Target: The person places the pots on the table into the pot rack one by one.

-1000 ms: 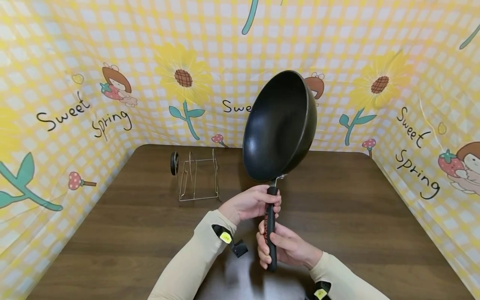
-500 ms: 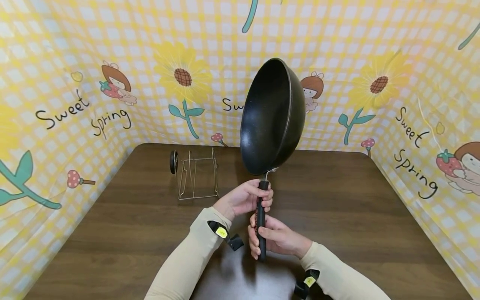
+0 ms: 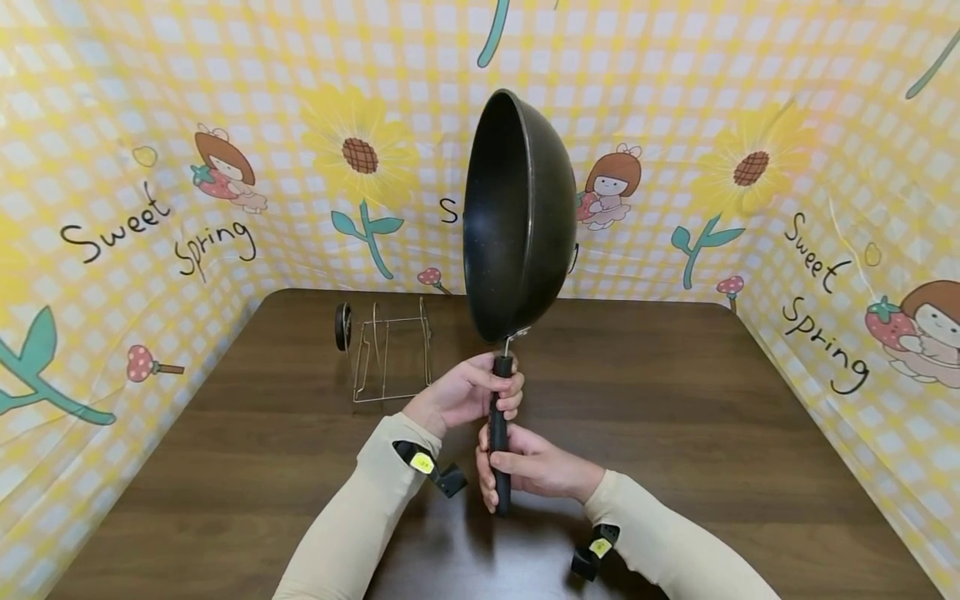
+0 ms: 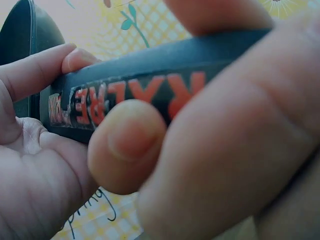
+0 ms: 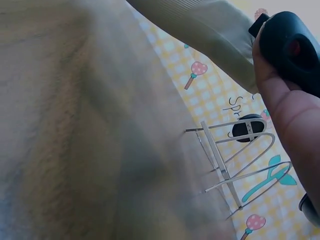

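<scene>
A deep black wok (image 3: 498, 217) is held upright above the table. Its hollow faces left and its rounded outside shows on the right. My left hand (image 3: 472, 392) grips the upper part of the black handle (image 3: 499, 425), just below the metal neck. Lower down, my right hand (image 3: 536, 467) holds the same handle, with its thumb laid across it. In the left wrist view, red lettering on the handle (image 4: 115, 95) shows between the two hands. The handle's end (image 5: 295, 50), with a hanging hole, appears in the right wrist view.
On the table (image 3: 660, 400), left of the hands, stands a wire rack (image 3: 392, 354) with a black disc-shaped piece (image 3: 342, 327) at its left side. A yellow checked cloth (image 3: 645, 67) encloses the back and sides.
Both hands have moved left and slightly up with the wok. It has turned, so its hollow faces further left and more of its outside shows. The rack has stayed in place.
</scene>
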`<action>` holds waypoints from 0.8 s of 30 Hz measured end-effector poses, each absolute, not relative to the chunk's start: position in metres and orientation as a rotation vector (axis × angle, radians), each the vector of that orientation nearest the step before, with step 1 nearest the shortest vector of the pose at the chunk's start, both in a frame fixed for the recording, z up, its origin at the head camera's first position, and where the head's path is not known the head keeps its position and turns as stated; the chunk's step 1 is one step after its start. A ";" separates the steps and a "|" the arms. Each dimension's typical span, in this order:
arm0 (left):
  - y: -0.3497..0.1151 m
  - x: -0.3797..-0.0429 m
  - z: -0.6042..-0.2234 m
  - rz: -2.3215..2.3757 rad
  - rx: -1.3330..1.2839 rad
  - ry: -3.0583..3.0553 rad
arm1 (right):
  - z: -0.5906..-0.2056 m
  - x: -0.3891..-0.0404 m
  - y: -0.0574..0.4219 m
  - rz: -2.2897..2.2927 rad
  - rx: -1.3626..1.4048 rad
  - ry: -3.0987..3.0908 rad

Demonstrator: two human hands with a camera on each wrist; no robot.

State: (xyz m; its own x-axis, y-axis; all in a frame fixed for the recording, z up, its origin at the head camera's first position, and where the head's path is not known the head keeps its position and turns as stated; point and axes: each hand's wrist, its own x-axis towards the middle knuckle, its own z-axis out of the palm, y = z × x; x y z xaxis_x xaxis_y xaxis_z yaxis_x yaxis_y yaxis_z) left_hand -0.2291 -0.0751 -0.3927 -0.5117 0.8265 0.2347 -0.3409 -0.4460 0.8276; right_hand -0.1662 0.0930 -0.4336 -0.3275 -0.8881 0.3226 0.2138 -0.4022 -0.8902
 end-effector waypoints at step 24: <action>-0.126 -0.223 -0.375 2.037 0.955 0.854 | -0.416 -0.175 0.050 -1.715 -1.090 1.186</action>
